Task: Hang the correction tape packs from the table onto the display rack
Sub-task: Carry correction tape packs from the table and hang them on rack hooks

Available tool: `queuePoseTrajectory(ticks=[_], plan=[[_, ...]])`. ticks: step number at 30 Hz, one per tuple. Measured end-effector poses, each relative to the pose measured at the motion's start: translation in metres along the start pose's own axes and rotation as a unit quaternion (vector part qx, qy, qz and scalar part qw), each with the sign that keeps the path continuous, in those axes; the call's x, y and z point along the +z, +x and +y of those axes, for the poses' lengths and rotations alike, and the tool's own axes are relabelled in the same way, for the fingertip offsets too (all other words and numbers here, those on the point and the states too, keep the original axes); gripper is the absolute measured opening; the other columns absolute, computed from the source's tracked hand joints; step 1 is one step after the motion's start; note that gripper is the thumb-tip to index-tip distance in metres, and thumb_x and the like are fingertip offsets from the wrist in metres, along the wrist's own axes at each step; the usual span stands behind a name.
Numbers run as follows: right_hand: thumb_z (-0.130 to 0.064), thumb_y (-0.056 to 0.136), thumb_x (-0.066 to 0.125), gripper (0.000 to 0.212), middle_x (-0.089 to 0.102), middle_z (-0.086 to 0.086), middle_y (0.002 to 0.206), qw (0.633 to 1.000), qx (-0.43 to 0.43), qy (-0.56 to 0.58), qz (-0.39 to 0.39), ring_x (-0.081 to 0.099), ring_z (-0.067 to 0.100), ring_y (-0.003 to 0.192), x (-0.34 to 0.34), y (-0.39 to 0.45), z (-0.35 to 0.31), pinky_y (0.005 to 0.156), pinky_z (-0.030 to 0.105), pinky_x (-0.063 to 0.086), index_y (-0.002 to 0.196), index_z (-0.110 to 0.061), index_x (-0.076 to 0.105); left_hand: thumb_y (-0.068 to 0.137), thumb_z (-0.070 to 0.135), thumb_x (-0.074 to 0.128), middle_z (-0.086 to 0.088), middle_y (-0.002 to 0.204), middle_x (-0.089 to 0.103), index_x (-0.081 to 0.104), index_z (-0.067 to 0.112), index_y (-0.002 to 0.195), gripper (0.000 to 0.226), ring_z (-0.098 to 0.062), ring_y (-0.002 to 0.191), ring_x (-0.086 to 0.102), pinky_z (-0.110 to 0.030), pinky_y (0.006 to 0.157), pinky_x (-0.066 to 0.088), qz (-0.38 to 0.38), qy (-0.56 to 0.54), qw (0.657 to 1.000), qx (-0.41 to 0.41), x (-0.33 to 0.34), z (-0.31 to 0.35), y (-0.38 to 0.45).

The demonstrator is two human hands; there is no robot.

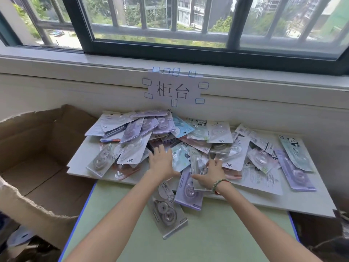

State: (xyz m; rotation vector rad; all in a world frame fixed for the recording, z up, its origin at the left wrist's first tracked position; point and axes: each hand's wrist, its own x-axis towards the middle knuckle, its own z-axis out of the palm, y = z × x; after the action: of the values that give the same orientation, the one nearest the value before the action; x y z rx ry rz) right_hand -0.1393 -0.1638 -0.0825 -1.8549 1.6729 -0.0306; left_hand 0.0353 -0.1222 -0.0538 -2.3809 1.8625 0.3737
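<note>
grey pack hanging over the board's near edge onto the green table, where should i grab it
Judging by its pose, take the grey pack by its near end, coming from your side. That end lies flat and bare on the green table, with free edges to pinch. Its far end is tucked under a purple pack and the pile, near both hands, so slide it toward you.

Torn open cardboard box (37,148) at left, beside the white board (273,201). Paper sign (173,89) with two handwritten characters taped to wall under the sill. Dark-framed window (170,40) with bars; trees and buildings outside. Green surface (217,233) with blue edge.
</note>
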Motion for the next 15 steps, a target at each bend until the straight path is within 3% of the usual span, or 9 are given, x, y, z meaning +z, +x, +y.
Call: queuePoseTrajectory(ticks=[3,8,12,15], plan=[[-0.063,0.069,0.072,0.085,0.024,0.016,0.144,0.999,0.018,-0.023,0.044,0.047,0.034,0.120,0.004,-0.005,-0.010,0.094,0.041,0.046,0.126,-0.009,0.039,0.071,0.061,0.072,-0.012,0.136,0.036,0.032,0.008,0.137,0.094,-0.029,0.128,0.037,-0.042,0.108,0.032,0.000,-0.019,1.000,0.002,0.004,0.006,0.001],[-0.056,0.069,0.076,0.090,0.028,0.019,0.135,0.997,0.020,-0.051,0.050,0.039,0.035,0.123,0.012,-0.015,-0.011,0.098,0.039,0.042,0.133,-0.010,0.031,0.073,0.043,0.080,-0.012,0.134,0.042,0.031,0.007,0.132,0.085,-0.028,0.121,0.045,-0.036,0.096,0.041,-0.022,-0.070,0.997,-0.015,0.007,0.010,-0.005],[-0.052,0.070,0.076,0.091,0.029,0.018,0.138,0.998,0.014,-0.049,0.027,0.031,0.032,0.128,0.014,-0.021,-0.004,0.101,0.039,0.039,0.136,-0.013,0.027,0.075,0.038,0.079,-0.019,0.149,0.025,0.009,0.008,0.150,0.107,-0.036,0.134,0.033,-0.040,0.106,0.036,-0.057,-0.056,0.996,-0.035,0.009,0.004,-0.009],[-0.049,0.071,0.076,0.100,0.027,0.016,0.144,0.999,0.013,-0.032,0.021,0.027,0.031,0.133,0.012,-0.023,-0.003,0.105,0.038,0.034,0.144,-0.011,0.019,0.075,0.045,0.078,-0.018,0.150,0.023,0.007,0.005,0.151,0.111,-0.035,0.138,0.028,-0.041,0.109,0.033,-0.049,-0.058,0.996,-0.042,0.014,0.004,-0.011]])
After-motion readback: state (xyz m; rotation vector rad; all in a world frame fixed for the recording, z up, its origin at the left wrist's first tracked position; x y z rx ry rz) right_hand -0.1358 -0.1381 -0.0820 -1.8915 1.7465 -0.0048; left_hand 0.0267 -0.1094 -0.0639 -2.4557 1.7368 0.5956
